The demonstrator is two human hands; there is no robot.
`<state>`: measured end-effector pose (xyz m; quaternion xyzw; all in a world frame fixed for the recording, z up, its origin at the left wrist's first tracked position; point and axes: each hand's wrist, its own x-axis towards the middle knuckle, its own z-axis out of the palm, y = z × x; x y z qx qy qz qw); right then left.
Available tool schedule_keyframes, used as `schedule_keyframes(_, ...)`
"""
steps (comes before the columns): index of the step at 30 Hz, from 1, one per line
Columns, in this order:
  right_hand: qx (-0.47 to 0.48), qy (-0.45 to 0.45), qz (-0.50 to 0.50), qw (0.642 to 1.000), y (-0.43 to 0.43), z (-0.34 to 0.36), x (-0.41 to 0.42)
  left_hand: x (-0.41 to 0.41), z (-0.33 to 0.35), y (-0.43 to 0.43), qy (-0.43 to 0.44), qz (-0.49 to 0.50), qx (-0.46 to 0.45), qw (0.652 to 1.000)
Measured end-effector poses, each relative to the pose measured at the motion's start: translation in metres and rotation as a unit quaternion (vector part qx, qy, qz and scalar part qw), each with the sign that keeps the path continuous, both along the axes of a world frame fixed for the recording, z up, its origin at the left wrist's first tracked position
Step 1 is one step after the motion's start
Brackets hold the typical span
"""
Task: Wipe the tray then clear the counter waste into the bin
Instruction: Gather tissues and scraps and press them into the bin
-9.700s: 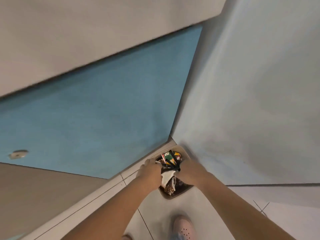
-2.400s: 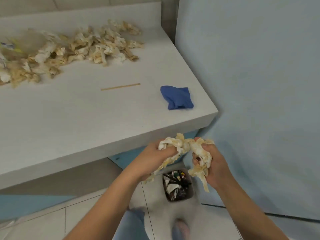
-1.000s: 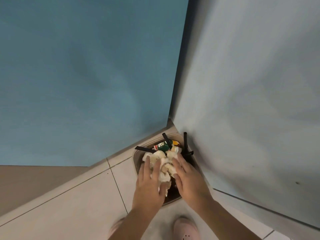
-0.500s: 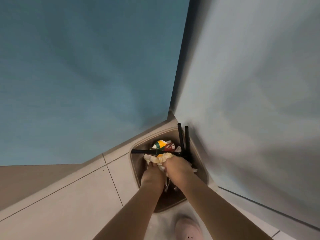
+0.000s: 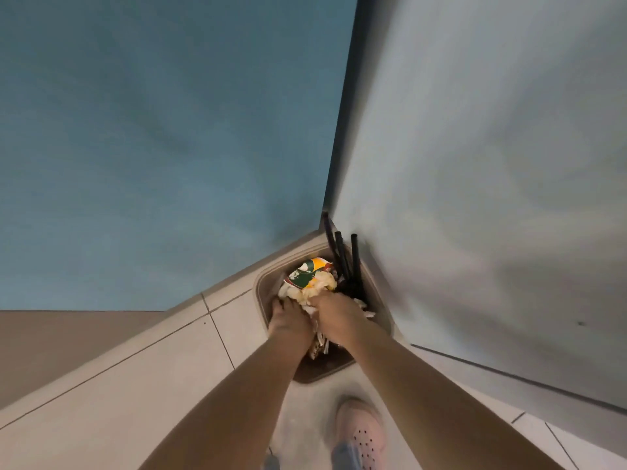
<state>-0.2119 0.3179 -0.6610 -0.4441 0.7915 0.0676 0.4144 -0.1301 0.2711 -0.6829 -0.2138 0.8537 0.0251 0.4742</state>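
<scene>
The bin (image 5: 262, 301) is sitting on the floor in the corner, a little right of the middle and low in the frame, where the blue wall is meeting the grey wall. Both hands are reaching down into it. The left hand (image 5: 291, 321) and the right hand (image 5: 336, 317) are lying side by side, almost touching, on top of the crumpled paper waste (image 5: 314, 289). Their backs are facing up and their fingers are going down into the pile, so I cannot tell if they are gripping the paper or only pushing on it.

The waste is sitting at the top of the bin, piled up to the rim. A green and orange wrapper (image 5: 305, 271) is poking out just behind it. Some black straws (image 5: 343, 257) are sticking up at the far side, next to the grey wall.

The paper is looking soft, light and springy. It is probably going to puff back up when let go, so pressing on the middle of the pile is looking best. Loose bits could slip over the rim. The straws are looking stiff and might poke, so the hands are better off away from them.
</scene>
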Motion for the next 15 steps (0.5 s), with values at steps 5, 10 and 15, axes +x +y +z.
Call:
schedule_keyframes(5,-0.024,-0.015,-0.040,0.999,0.016,0.065,-0.007,0.018,0.073,-0.006,0.085,0.005,0.020,0.996)
schedule_keyframes(10,-0.091,-0.016,-0.082,0.992,0.029,0.166,0.002,0.043,0.179,-0.007,0.193,0.115,0.029,0.974)
schedule_keyframes(15,-0.292,-0.040,-0.176,0.939,0.027,0.311,0.012,0.067,0.325,-0.002,0.468,0.236,-0.025,0.851)
